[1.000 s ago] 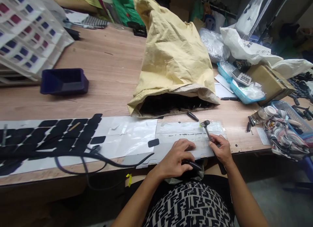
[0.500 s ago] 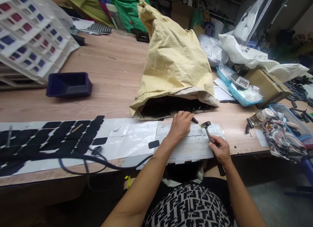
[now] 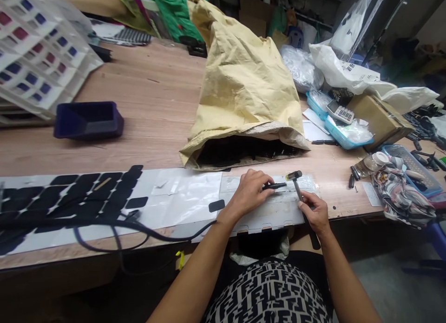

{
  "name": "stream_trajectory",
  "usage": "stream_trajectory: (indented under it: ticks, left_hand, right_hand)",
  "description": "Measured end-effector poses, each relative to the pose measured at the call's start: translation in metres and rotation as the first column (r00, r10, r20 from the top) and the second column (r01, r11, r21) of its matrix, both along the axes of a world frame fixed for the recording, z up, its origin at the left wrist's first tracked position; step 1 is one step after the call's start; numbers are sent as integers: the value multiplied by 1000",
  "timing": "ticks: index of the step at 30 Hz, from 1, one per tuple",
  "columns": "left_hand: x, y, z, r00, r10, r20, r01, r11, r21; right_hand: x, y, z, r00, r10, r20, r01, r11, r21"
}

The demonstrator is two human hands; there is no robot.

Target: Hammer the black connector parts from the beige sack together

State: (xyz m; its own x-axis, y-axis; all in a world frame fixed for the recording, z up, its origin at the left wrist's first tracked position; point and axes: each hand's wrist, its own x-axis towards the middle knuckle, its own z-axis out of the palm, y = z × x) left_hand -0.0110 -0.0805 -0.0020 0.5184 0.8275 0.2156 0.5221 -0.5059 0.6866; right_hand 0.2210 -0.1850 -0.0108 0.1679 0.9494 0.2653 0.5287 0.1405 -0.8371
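Note:
My left hand (image 3: 249,190) pinches a slim black rod-like piece (image 3: 275,186), which points right above a pale, worn board (image 3: 268,216) at the table's front edge. Closed round the dark handle of a small hammer (image 3: 301,197), my right hand (image 3: 314,211) holds the tool with its head up, beside the tip of the black piece. The hammer head has a yellowish face on its left end. Just beyond my hands lies a large yellow sack (image 3: 251,86), its mouth towards me and dark contents inside.
Black rounded pads (image 3: 80,193) lie on a white sheet at left, with black cables (image 3: 139,225) across them. A dark blue bin (image 3: 88,121) and white crate (image 3: 38,54) stand farther back. Right are blue baskets (image 3: 348,132), a jar (image 3: 372,164) and cloth (image 3: 392,188). Another person's arm (image 3: 101,3) shows top left.
My left hand has moved from the sack's mouth towards me, bringing the black piece onto the board near the hammer. My right hand has hardly moved.

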Motion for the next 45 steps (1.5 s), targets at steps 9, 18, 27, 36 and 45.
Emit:
stream_trajectory:
  ticks: [9,18,27,36,45]
  left_hand:
    - [2,-12,-25,999,40,3,-40,996,-74]
    - [2,-12,-22,997,58,48,-53,994,-96]
    - [4,-12,-22,996,73,44,-68,993,-99]
    - [3,-11,-19,997,66,28,-62,993,-98]
    - [2,-10,-19,998,52,34,-48,991,-126]
  right_hand:
    - [0,-7,-1,1000,-3,14,2,1000,22]
    - [-22,-22,15,969,164,187,-175,984,42]
    - [-24,-23,12,972,136,192,-143,989,23]
    - [-33,-17,15,959,198,202,-205,979,11]
    - [-11,1,4,1000,-25,-19,24,998,-57]
